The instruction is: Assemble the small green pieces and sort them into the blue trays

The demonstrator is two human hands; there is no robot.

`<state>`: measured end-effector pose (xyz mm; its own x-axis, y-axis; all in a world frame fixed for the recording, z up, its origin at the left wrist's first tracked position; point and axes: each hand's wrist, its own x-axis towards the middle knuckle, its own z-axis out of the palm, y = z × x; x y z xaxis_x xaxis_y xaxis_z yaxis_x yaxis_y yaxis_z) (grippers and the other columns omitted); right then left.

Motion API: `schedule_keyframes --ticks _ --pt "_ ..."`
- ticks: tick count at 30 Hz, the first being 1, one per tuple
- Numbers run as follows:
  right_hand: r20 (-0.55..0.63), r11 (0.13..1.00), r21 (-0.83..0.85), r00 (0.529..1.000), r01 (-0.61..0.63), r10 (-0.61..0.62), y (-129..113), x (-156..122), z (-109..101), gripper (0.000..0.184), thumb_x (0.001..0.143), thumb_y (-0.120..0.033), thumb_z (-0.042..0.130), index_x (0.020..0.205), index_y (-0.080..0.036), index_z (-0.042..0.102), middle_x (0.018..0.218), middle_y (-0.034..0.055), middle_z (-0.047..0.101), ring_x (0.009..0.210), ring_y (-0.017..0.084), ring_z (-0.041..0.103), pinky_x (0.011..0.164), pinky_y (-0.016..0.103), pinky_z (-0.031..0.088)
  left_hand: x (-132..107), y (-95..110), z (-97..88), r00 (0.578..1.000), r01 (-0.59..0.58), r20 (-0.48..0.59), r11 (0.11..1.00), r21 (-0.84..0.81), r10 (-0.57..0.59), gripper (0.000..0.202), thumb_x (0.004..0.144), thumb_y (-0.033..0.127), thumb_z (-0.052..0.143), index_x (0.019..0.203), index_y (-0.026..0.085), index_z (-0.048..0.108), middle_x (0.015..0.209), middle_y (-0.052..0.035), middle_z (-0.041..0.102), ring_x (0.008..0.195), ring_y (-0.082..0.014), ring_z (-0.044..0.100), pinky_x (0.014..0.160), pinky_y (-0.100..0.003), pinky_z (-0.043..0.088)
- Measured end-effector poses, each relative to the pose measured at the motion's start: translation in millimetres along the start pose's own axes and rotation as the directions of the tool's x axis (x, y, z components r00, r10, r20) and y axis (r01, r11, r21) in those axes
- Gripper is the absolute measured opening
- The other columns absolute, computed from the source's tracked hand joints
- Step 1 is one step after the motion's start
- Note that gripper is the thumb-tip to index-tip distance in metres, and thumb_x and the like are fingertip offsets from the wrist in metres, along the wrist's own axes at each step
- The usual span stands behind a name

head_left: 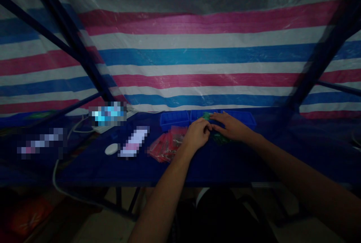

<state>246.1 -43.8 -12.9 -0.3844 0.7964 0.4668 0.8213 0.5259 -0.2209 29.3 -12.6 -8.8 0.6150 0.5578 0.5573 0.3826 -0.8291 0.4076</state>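
My left hand [198, 133] is curled, its fingers bent at the front edge of the middle blue bin [194, 115]. What its fingertips hold, if anything, is hidden. Coming in from the right, my right hand [232, 127] has its fingers stretched out and the thumb apart, close to the left fingertips. Green material [206, 116] shows in the bin at the fingertips, and a darker green bundle [221, 138] lies under my right hand. Beside my left wrist rests a pile of red clear-fronted plastic bags [166, 146].
More blue bins stand in the row, one left [174, 120] and one right [248, 119]. Left on the blue table [225, 167] are a blurred phone [134, 142], a white round lid-like disc [112, 149] and a white cable [55, 171]. Dark frame poles [318, 62] and striped sheeting [197, 55] rise behind.
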Motion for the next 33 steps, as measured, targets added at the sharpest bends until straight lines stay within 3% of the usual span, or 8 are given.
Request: schedule_keyframes --ticks 5,8,10,13,15,18,27,33 --pt "-0.181 0.986 0.156 0.980 -0.054 0.083 -11.3 2.3 -13.7 0.036 0.102 -0.041 0.050 0.130 -0.027 0.067 0.137 0.0080 0.067 0.133 0.028 0.059 0.117 0.053 0.042 3.3 10.2 -10.0 0.989 0.006 -0.149 0.999 -0.054 -0.014 0.022 0.083 0.001 0.056 0.088 0.018 0.069 0.095 -0.0044 0.066 0.089 -0.0166 0.064 0.085 -0.030 0.052" --pt "-0.182 0.935 0.345 0.972 -0.077 0.147 -21.5 3.1 -18.8 0.032 0.097 -0.044 0.060 0.123 -0.028 0.071 0.127 0.0066 0.072 0.117 0.028 0.068 0.107 0.049 0.052 4.7 15.8 -17.3 0.959 0.031 -0.274 0.989 -0.144 -0.070 0.021 0.086 0.003 0.056 0.090 0.019 0.069 0.100 -0.0052 0.067 0.099 -0.0176 0.065 0.091 -0.031 0.054" --pt "-0.112 0.840 0.534 0.976 -0.101 0.189 -26.6 3.9 -16.9 0.040 0.088 -0.045 0.072 0.124 -0.028 0.070 0.123 0.0063 0.074 0.105 0.026 0.073 0.096 0.045 0.058 5.4 17.8 -20.3 0.934 0.043 -0.336 0.972 -0.233 -0.122 0.016 0.089 0.009 0.059 0.092 0.020 0.069 0.104 -0.0058 0.067 0.102 -0.0179 0.065 0.090 -0.031 0.056" --pt "-0.001 0.605 0.779 0.965 -0.163 0.261 -29.5 5.9 -8.2 0.053 0.078 -0.044 0.081 0.126 -0.025 0.067 0.102 0.0051 0.077 0.087 0.022 0.074 0.079 0.038 0.062 6.7 16.8 -19.5 0.907 0.061 -0.362 0.918 -0.391 -0.215 0.007 0.092 0.021 0.065 0.098 0.019 0.068 0.109 -0.0074 0.068 0.102 -0.0186 0.068 0.084 -0.030 0.060" --pt "0.031 0.487 0.853 0.951 -0.185 0.307 -29.1 7.4 -2.9 0.048 0.076 -0.043 0.084 0.117 -0.023 0.068 0.090 0.0030 0.076 0.082 0.020 0.073 0.073 0.034 0.061 7.8 13.8 -16.0 0.904 0.077 -0.327 0.858 -0.508 -0.275 0.019 0.091 0.027 0.068 0.108 0.019 0.066 0.115 -0.0094 0.069 0.100 -0.0187 0.071 0.082 -0.030 0.061" --pt "0.001 0.410 0.896 0.923 -0.172 0.385 -27.6 8.8 -0.4 0.039 0.073 -0.043 0.086 0.101 -0.022 0.069 0.092 0.0033 0.075 0.078 0.018 0.072 0.069 0.032 0.060 9.1 8.2 -9.9 0.905 0.100 -0.266 0.774 -0.625 -0.332 0.039 0.090 0.029 0.072 0.126 0.019 0.059 0.126 -0.0129 0.067 0.101 -0.0189 0.072 0.083 -0.031 0.062" --pt "-0.070 0.401 0.901 0.854 -0.168 0.516 -27.6 9.5 -4.3 0.039 0.071 -0.045 0.088 0.097 -0.020 0.073 0.090 0.0049 0.076 0.074 0.018 0.070 0.068 0.032 0.059 8.8 3.5 -7.1 0.908 0.139 -0.278 0.851 -0.507 -0.315 0.041 0.090 0.028 0.073 0.127 0.019 0.058 0.111 -0.0093 0.073 0.093 -0.0172 0.072 0.074 -0.026 0.057" --pt "-0.107 0.446 0.881 0.853 -0.156 0.510 -27.1 8.8 -3.0 0.039 0.072 -0.045 0.087 0.100 -0.021 0.072 0.091 0.0044 0.074 0.072 0.017 0.068 0.068 0.033 0.060 6.7 12.0 -15.3 0.924 0.097 -0.323 0.943 -0.318 -0.204 0.019 0.092 0.025 0.068 0.110 0.020 0.071 0.118 -0.0095 0.068 0.099 -0.0187 0.069 0.075 -0.027 0.057"
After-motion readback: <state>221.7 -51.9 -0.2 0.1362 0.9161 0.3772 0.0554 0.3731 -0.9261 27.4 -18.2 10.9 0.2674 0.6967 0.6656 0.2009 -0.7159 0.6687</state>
